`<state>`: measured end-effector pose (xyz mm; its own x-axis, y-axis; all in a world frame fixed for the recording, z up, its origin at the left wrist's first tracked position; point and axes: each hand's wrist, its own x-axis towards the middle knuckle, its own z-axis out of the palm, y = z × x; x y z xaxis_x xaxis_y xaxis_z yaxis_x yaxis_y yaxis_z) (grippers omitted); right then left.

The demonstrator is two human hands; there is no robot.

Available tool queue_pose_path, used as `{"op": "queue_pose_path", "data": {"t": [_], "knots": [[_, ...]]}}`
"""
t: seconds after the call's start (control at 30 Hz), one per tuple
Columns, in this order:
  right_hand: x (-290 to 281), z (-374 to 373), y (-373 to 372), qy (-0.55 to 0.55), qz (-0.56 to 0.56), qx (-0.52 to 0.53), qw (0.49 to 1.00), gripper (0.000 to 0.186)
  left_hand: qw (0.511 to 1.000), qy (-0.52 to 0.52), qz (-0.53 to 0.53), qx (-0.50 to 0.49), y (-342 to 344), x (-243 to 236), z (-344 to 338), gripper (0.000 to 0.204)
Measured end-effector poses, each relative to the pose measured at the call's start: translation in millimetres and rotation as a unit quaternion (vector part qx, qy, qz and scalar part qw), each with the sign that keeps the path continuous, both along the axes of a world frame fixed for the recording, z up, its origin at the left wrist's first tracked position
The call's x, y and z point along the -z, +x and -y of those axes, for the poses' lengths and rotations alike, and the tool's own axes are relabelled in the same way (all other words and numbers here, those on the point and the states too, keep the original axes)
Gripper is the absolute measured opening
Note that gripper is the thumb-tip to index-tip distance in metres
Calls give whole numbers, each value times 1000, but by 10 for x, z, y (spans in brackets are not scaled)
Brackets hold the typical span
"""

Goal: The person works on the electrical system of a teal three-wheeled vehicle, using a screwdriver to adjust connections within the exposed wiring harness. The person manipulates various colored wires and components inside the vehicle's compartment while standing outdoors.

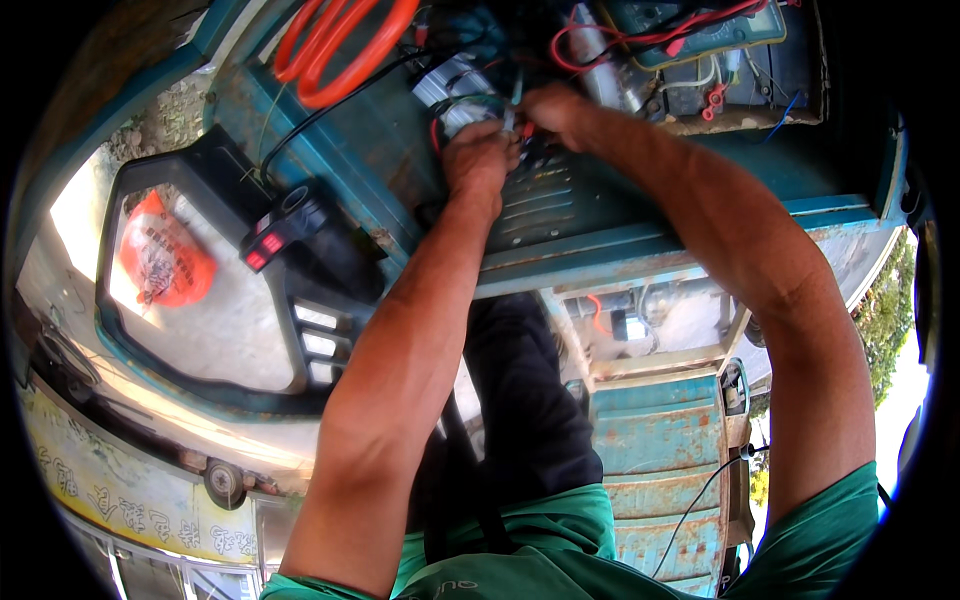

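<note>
At the top middle, both my hands meet over a cluster of thin wires [487, 100] beside a silver finned metal box [448, 82]. My left hand [478, 158] is closed, its fingertips pinching the wires close to a small pale piece. From the right my right hand [556, 110] reaches in with curled fingers, pinching at the same bundle; its fingertips are partly hidden. Small red and dark connectors show just under the fingers. Below them lies a slotted teal metal panel [540, 205].
Orange coiled hose [340, 45] hangs at upper left. A multimeter [700, 35] with red leads lies over an open wiring compartment at upper right. On the left are a black plastic frame [120, 270], an orange bag [165, 255] and a black device with red lights [268, 243].
</note>
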<state>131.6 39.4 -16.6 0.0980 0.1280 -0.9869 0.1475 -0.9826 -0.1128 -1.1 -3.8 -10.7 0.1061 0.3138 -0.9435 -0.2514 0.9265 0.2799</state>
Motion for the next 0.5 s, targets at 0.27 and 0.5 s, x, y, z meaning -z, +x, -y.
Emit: {"op": "queue_pose_path", "data": {"t": [0.27,0.5], "knots": [[-46,-48,-4,-13,-2,-15,1000,24,999,-22,18,-38,-14,30,-4,27],[-46,-40,-3,-7,-3,-26,1000,24,999,-11,27,-32,-26,19,0,27]]}}
